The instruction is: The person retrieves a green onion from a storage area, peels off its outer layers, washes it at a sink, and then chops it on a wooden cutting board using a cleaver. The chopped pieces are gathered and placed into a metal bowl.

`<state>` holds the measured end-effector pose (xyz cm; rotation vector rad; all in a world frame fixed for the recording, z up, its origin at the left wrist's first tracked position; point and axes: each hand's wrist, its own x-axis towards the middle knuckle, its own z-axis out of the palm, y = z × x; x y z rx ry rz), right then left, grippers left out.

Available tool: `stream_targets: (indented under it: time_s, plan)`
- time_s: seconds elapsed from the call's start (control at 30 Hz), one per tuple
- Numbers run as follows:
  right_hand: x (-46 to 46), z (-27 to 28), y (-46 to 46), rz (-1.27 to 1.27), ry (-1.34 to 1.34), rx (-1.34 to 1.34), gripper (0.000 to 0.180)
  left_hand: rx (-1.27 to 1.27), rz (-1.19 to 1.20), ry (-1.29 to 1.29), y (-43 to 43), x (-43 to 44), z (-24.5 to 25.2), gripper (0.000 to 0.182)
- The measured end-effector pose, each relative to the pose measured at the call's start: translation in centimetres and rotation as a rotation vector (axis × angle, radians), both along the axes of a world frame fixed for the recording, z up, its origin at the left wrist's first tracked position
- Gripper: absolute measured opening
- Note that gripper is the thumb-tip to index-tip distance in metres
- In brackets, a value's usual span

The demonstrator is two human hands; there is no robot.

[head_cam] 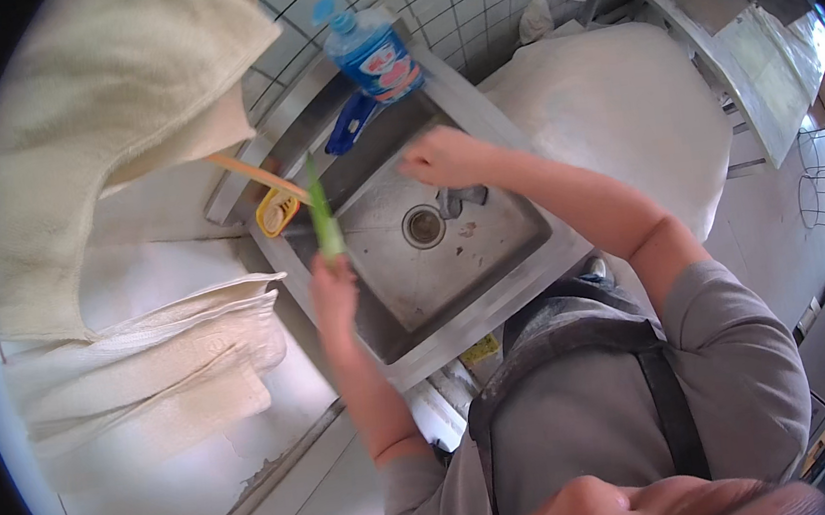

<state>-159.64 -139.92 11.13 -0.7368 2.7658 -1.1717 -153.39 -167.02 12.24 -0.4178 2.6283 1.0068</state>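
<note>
My left hand [333, 288] is over the left side of a stainless steel sink [460, 350]. It is closed around a long green object [323, 214], pale near my fingers and tapering to a point away from me. Blur keeps me from telling what the object is. Above the basin, my right hand [443, 156] has curled fingers, with nothing visible in them. Just below it is a grey faucet [461, 201], partly over the basin near the drain [424, 226]. Small brown bits lie on the basin floor.
At the sink's back stand a blue dish soap bottle [376, 58] and a dark blue item [351, 122]. A yellow soap dish [278, 210] and an orange-brown stick [252, 170] are at the left rim. Cream cloths [168, 373] hang left; a large pale covered mass [615, 108] stands right.
</note>
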Motion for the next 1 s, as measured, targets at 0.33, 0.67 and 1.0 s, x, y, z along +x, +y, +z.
stream_targets:
  time_s: [0.33,0.67,1.0]
  plan:
    - [10.0,-3.3,0.0,0.392,-0.121,-0.002,0.047,-0.361,-0.475,-0.178,2.6,2.2,-3.0,0.025]
    - [20.7,5.9,16.4,0.204,0.18,0.58,0.039,0.389,0.167,0.665,12.5,5.9,5.9,0.026]
    - [46.6,-5.5,41.2,-1.029,0.072,-0.314,0.032,1.231,-0.646,-0.174,56.2,16.7,0.4,0.015]
